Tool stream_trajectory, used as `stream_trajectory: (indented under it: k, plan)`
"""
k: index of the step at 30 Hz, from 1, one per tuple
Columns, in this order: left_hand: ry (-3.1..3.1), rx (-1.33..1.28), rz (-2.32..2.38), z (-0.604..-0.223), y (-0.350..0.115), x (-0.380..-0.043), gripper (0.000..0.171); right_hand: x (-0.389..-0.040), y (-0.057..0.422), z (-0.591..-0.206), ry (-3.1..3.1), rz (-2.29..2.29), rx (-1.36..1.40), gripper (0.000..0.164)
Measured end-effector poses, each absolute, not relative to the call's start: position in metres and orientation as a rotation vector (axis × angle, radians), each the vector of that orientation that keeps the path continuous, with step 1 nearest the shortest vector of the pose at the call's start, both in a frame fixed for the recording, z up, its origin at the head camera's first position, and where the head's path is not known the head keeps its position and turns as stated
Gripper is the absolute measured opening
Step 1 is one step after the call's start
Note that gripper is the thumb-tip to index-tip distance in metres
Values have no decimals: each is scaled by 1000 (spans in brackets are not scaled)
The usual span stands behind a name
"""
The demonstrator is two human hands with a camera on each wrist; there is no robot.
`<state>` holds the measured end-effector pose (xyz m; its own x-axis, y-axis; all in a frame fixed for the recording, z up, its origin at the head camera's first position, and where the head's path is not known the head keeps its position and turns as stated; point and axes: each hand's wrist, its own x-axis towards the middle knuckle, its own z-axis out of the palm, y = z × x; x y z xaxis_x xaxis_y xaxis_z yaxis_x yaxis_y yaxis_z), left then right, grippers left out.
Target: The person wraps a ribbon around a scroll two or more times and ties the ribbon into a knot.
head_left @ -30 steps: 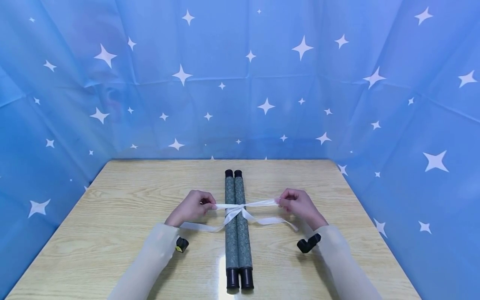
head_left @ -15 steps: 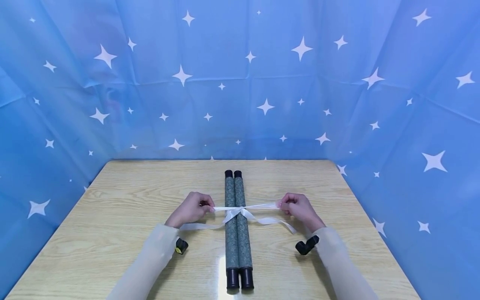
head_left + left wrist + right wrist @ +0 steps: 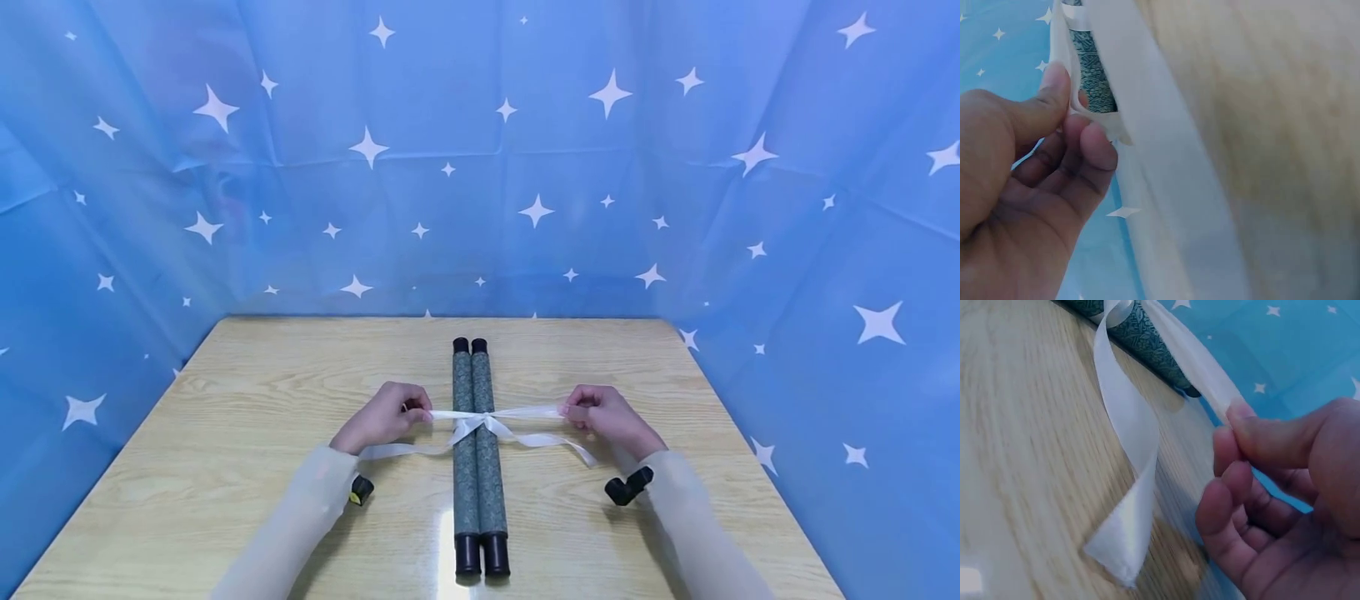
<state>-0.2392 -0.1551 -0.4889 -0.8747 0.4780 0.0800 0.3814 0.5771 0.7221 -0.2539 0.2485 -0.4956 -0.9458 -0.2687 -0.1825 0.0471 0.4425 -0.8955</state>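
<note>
A scroll (image 3: 491, 492) rolled from both ends lies lengthwise on the table, its two grey-green patterned rolls side by side with dark end caps. Around its middle runs a white ribbon (image 3: 517, 439), tied in a bow at the centre. My left hand (image 3: 384, 414) pinches the left loop between thumb and fingers, and my right hand (image 3: 606, 418) pinches the right one. Both loops stretch nearly straight out to the sides. One loose tail (image 3: 1179, 175) trails toward my left wrist; the other tail (image 3: 1125, 425) curls on the right, its cut end near the wood.
The wooden table (image 3: 300, 350) has a light grain and a bright reflection near the scroll's front end. A blue curtain (image 3: 450, 200) with white stars hangs behind and along both sides. Black wrist cameras (image 3: 628, 485) sit at the cuffs of the pale sleeves.
My right hand has come down a little and shifted slightly outward with its loop. The left hand stays nearly in place, still pinching. The scroll lies as before; the head view has shifted slightly.
</note>
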Motion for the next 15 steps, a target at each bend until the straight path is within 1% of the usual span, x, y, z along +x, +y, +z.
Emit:
stream_trajectory:
  k: [3,7,15]
  plan:
    - [2686,708,1164,-486,-153,-242,8,-256,252,-493,2386,-1509,-184,27]
    - [2721,587,1156,-485,-151,-244,11,-261,250,-499,2314,-1603,-70,27]
    - [2804,486,1093,-490,-149,-249,8,-267,238,-502,2209,-1728,45,34]
